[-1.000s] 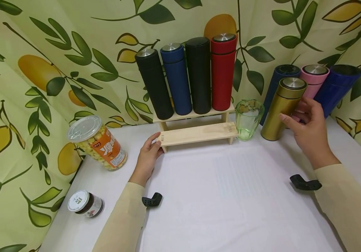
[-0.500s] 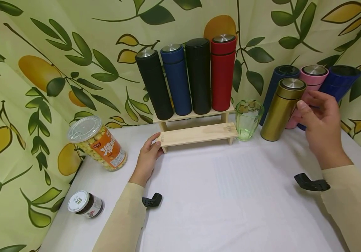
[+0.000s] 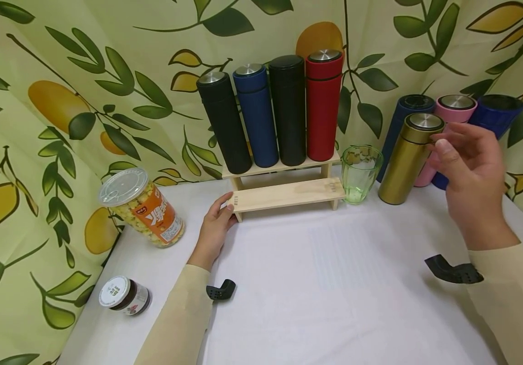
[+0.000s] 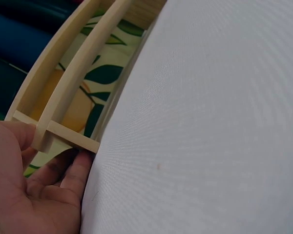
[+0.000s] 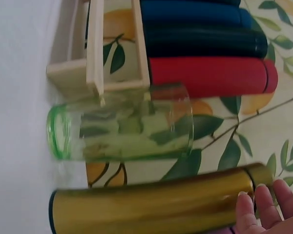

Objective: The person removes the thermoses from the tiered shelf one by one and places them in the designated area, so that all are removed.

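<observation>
My left hand point(image 3: 226, 210) grips the left end of a two-step wooden rack point(image 3: 288, 193); thumb on the lower step, fingers curled at its foot point(image 4: 63, 175). My right hand point(image 3: 446, 138) hovers with loosely spread fingers just right of a gold flask point(image 3: 405, 162), at the height of its cap, holding nothing. In the right wrist view its fingertips point(image 5: 263, 204) lie close by the gold flask's point(image 5: 151, 204) cap end. A pink flask point(image 3: 455, 104) stands partly hidden behind that hand. A green glass point(image 3: 360, 172) stands between rack and gold flask.
Black point(image 3: 224, 121), blue point(image 3: 256, 116), black point(image 3: 288, 111) and red point(image 3: 322, 106) flasks stand on the rack's upper step. Two dark blue flasks point(image 3: 403, 114) stand at the back right. A snack canister point(image 3: 140, 205) and small jar point(image 3: 124, 296) lie left on the white table point(image 3: 334, 294).
My right hand has moved right and up, from beside the gold flask's body to the level of its cap. The left hand has stayed on the rack.
</observation>
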Motion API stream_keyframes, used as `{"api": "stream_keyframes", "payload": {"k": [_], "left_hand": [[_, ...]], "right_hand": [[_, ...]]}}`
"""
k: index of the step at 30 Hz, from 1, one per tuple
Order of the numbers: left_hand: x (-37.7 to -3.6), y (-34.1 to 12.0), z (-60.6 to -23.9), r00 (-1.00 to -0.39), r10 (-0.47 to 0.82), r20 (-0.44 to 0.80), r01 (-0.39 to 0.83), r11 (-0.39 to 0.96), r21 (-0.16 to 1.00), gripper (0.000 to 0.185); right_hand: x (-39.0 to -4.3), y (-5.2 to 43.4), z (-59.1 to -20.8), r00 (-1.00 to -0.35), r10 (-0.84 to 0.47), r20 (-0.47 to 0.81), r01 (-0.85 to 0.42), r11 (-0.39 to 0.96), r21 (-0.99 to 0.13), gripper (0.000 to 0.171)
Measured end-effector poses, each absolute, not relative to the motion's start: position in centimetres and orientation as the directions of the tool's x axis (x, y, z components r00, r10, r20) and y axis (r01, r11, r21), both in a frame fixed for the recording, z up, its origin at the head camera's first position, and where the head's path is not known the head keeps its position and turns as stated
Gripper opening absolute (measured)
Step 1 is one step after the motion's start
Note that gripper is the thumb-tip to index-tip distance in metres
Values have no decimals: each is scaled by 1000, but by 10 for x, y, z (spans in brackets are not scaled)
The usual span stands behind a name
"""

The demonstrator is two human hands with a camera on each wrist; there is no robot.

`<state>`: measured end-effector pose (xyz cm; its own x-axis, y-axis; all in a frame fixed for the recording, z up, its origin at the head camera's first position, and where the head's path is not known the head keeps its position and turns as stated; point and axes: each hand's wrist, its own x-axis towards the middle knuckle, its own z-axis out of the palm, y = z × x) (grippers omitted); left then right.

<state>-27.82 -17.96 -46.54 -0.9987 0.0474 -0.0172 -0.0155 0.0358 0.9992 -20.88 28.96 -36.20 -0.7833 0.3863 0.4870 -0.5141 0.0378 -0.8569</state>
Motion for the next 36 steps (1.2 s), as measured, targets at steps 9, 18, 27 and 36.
{"api": "stream_keyframes", "payload": {"k": [9,18,27,36], "left_hand": [[-280,-180,-467,-999,47,-15,-13,44,999,47],[-279,-180,-467,-999,50,-12,-9,46,999,47],[-280,-180,-466,-999,46,-25,-23,48,999,46],[-279,-181,-467,-999,47,-22,-20,48,999,46]], "right_hand": [[-207,268,-355,-797,280,535,-581,-117,-806,40],[-228,243,-339,-815,172,553,-576,-141,-806,40],[-255,222,-320,-885,83,458,-457,36,-889,47],[-291,216,-308,-938,56,341,-336,76,-939,59]]}}
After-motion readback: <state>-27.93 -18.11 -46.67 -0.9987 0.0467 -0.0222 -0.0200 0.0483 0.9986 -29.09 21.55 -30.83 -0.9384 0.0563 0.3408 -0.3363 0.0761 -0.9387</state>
